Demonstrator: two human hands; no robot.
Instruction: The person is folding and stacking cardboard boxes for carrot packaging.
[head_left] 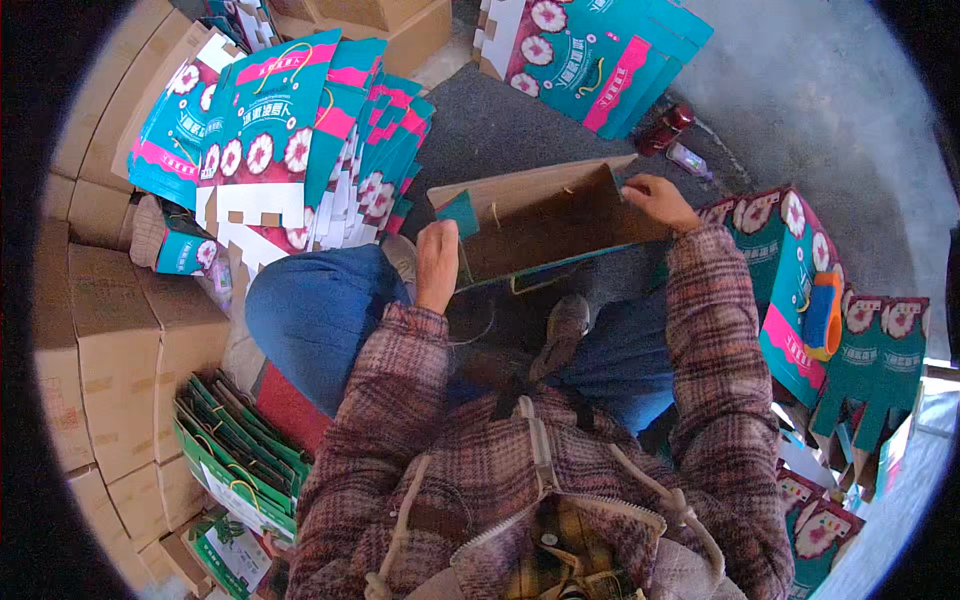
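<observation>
Between my hands an open cardboard gift box point(545, 235) stands in front of my knees. Its brown inside shows, and yellow cord handles point(496, 214) hang at its long sides. My left hand point(437, 265) is closed on the left end of the box, beside a small teal flap point(459, 213). At the other end, my right hand point(660, 203) pinches the top edge of the right wall, the thumb and fingers bent over it. The box's outer print is mostly hidden from above.
Flat teal-and-pink printed cartons point(265, 130) lean in a stack at the far left; more cartons point(600, 70) lie at the far right. Brown boxes point(110, 350) line the left side. Green bags point(240, 450) sit near left. An orange-and-blue tool point(824, 315) rests on a teal box point(775, 260).
</observation>
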